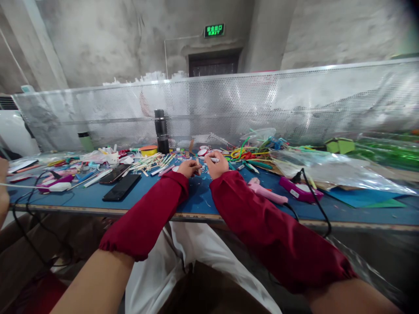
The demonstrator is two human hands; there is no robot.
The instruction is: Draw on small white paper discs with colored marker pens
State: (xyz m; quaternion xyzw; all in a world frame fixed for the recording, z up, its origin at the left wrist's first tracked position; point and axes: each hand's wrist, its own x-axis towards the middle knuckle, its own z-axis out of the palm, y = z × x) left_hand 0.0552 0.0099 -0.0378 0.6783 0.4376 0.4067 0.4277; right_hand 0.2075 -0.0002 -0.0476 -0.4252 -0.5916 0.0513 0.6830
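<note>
A: Where's the work?
B: Thin stick (197,166), mid-scene over the blue table (200,194), in the left hand (186,168). Fingertips pinched on it.

A: Other hand?
B: Right hand (219,165), just beside it. Fingers wrapped on a white tube (214,160), maybe a pen. Tip too small to make out.

A: Risks?
B: Thin stick, so a weak pinch could let it twist or drop. Hands that close, a slip of the tube could jab the left fingers. Pink glue gun (266,192) lies right, near the forearm; a swinging elbow could snag its cord (292,211) and drag it. Hot? Can't tell.

A: Pose?
B: Both forearms, in red sleeves (150,211), come over the near edge and slant inward, wrists low, hands almost meeting.

A: Left side?
B: Loose sticks (153,163) piled beside the left hand; black phone (121,188) nearer. A dropped stick could get lost in that pile.
</note>
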